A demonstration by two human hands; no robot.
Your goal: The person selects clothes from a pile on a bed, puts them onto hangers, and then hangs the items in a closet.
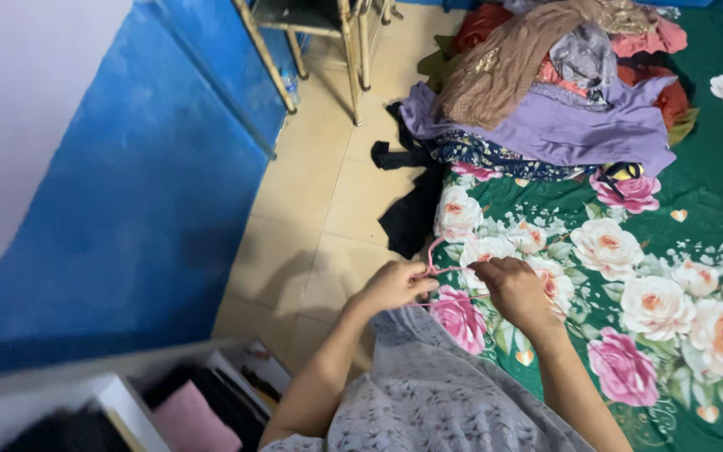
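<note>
Both forearms reach forward from the bottom of the view and meet over the near left edge of the bed (696,209), which is covered by a green sheet printed with large pink and cream roses. The left hand (395,286) is curled nearly closed, knuckles up, its fingertips pinched on the pink clothes hanger (433,261) where the thin wire bends; the hook of the hanger rises just above that hand, over the bed's edge. The right hand (514,289) sits just beside it, further in over the bed, fingers bent down and closed on the hanger's lower bar, with the wrist angled back toward the body. A pale grey patterned garment (428,393) hangs from the hanger down toward the person, covering the space between the two forearms. At the far end of the bed lies a heap of clothes (546,92), with a purple piece on top and a tan one above it, well apart from the hands. A black cloth (407,213) trails off the bed's left edge onto the beige tiled floor (311,209), which runs as an open strip between the bed and the blue wall (127,209). Beyond the floor strip, at the far end from the hands, stand the legs of a metal frame (328,42). To the left of the forearms, away from the bed, an open drawer (186,410) holds dark and pink folded items.
</note>
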